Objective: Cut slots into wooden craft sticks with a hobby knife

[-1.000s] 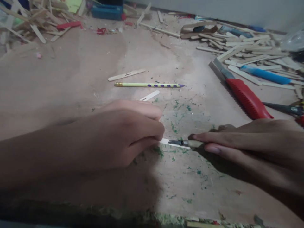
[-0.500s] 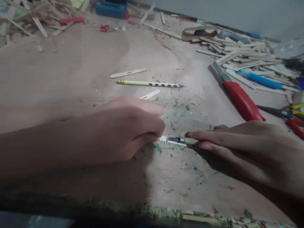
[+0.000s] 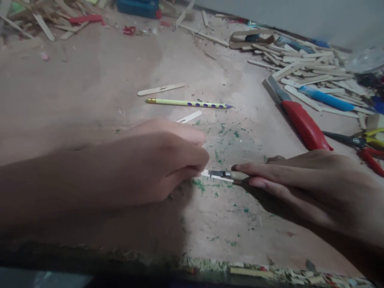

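My left hand (image 3: 168,160) is closed, its fingertips pressing one end of a pale craft stick (image 3: 222,178) down on the tabletop. Most of that end is hidden beneath the fingers. In my right hand (image 3: 318,184) is a small craft knife (image 3: 238,176) with a wooden handle and a metal collar. Its dark blade lies over the stick, close to my left fingertips. Just beyond my left hand a second craft stick (image 3: 192,117) shows partly. Farther off lie a yellow-green pencil (image 3: 177,103) with purple spots and another stick (image 3: 162,89) with a dark mark.
A red utility knife (image 3: 306,124) with its blade out lies on the right, beside scissors (image 3: 357,141). Behind them is a heap of craft sticks (image 3: 318,64) with a blue pen (image 3: 328,99). More wood scraps (image 3: 45,24) fill the back left. Shavings line the front edge.
The whole view has shifted very slightly. Both hands keep nearly the same place and grip, and the blade remains over the stick.
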Demonstrator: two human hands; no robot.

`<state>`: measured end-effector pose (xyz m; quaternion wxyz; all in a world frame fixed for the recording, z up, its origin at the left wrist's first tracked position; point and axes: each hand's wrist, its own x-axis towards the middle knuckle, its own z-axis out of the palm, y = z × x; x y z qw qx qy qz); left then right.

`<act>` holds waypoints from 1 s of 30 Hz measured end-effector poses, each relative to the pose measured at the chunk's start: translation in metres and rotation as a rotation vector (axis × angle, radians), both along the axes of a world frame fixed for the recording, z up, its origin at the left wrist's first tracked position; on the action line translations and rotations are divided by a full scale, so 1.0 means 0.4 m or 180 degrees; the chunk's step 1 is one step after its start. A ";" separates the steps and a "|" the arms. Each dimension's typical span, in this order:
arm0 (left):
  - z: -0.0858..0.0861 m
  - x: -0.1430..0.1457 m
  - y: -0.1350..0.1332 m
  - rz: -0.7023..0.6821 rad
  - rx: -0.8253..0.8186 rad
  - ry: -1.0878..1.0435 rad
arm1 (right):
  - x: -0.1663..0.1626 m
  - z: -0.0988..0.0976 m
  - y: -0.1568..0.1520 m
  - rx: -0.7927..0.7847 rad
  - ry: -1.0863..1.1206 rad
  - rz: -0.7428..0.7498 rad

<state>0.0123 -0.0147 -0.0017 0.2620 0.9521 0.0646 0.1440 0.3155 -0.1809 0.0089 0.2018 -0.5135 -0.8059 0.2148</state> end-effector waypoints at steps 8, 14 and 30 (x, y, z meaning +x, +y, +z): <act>0.001 0.002 -0.004 0.0084 -0.0023 0.0057 | 0.018 0.003 0.001 0.0095 -0.0090 -0.0070; 0.015 -0.002 -0.007 0.0067 -0.0194 0.0199 | 0.024 -0.002 0.003 0.0195 -0.0003 -0.0038; 0.020 0.011 -0.006 0.0088 -0.0255 0.0311 | 0.047 -0.013 -0.005 -0.0057 0.0356 -0.0143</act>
